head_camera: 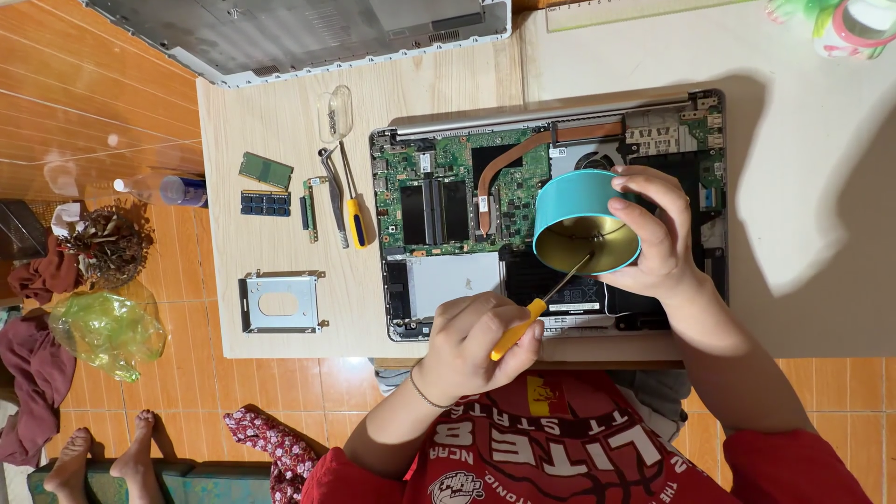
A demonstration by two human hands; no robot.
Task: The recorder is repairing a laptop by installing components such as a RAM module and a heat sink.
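Fingers of the left hand (pixel 476 341) are clenched around the yellow handle of a screwdriver (pixel 539 310), whose thin shaft runs up and to the right into the open mouth of a teal tin (pixel 583 222). Fingers of the right hand (pixel 658 238) are wrapped over the right side of that tin, grasping it so that its gold-coloured interior faces the camera; the screwdriver tip sits inside, though whether it touches the bottom cannot be told.

Both hands work at the near edge of a light wooden table (pixel 280 112), above an opened laptop (pixel 551 205) lying base-up with its cover off (green circuit board, copper heat pipe and fan exposed). The tin is held over the laptop's right half, clear of the board.

To the left of the laptop, near side, lies a metal drive bracket (pixel 280 301). Further away lie two memory modules (pixel 265 187), one green and one dark, with a narrow green card, tweezers and a second yellow-handled screwdriver (pixel 354 210) just beside the laptop's left edge. Beyond these stands a small clear container (pixel 334 112) holding screws. At the far edge rests the grey laptop cover (pixel 299 33).

On the orange tiled floor to the left are a plastic bottle (pixel 163 189) and a crumpled green bag (pixel 105 331).
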